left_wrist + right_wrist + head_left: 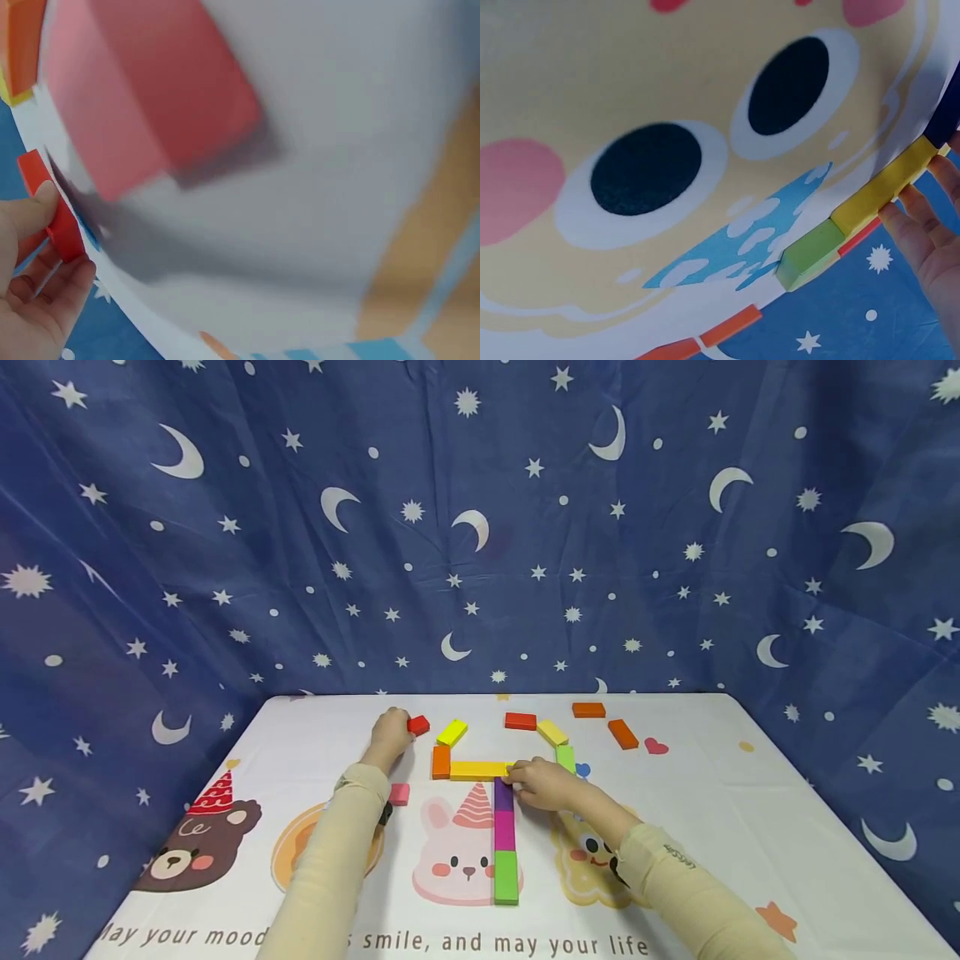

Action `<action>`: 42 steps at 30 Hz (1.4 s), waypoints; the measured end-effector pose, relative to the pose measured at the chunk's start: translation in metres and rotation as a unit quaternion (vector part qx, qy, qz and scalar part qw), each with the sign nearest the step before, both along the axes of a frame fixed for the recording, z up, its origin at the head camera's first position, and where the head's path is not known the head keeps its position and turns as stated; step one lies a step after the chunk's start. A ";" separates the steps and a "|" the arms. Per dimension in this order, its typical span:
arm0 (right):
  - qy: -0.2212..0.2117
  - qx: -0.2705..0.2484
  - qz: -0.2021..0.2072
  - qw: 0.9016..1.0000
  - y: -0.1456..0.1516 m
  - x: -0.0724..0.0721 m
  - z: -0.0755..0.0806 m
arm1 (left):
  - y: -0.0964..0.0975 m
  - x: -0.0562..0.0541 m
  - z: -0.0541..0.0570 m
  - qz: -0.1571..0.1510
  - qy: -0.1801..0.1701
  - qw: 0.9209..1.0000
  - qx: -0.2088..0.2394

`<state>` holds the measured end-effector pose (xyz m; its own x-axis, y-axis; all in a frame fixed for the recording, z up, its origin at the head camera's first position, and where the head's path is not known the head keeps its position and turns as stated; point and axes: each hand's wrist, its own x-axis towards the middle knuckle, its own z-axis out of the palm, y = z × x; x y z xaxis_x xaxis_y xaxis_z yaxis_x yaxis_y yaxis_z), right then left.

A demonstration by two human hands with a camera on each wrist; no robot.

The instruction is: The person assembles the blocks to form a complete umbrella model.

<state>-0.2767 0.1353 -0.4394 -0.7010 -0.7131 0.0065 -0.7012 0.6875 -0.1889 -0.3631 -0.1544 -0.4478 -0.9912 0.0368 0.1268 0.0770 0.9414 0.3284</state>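
My left hand (389, 735) pinches a red block (64, 225) between thumb and fingers near the table's far left; its end (418, 725) shows in the head view. My right hand (549, 785) grips a yellow block (885, 184) at the middle of the arrangement, its fingers along the far side. That block lies between a green block (810, 255) and a dark purple block (503, 795). Left of my right hand, another yellow block (477, 771) runs to an orange block (441, 762). A magenta block (505, 831) and a green block (506, 877) continue the column toward me.
A yellow block (452, 732), a red block (521, 721) and a pale yellow block (552, 732) lie at the back. Two orange blocks (588, 710) sit farther right. A pink block (400, 794) lies beside the left forearm. The printed white tablecloth (750, 843) meets a blue curtain (480, 610).
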 end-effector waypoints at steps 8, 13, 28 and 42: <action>-0.028 -0.010 -0.017 0.999 0.004 -0.003 0.005 | 0.023 -0.007 0.009 0.016 -0.022 1.000 -0.009; -0.039 -0.011 -0.023 0.999 0.004 -0.004 0.006 | 0.033 -0.012 0.015 0.009 -0.013 1.000 -0.024; -0.054 -0.018 -0.033 0.998 0.001 -0.004 0.006 | 0.069 -0.025 0.029 -0.037 -0.042 0.998 0.018; -0.044 -0.011 -0.027 0.999 0.001 -0.001 0.003 | 0.098 -0.026 0.006 -0.084 -0.011 0.994 0.074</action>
<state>-0.2779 0.1366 -0.4361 -0.7369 -0.6748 -0.0413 -0.6432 0.7186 -0.2645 -0.3895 -0.0560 -0.4414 -0.9754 0.1837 0.1222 0.2197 0.8576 0.4650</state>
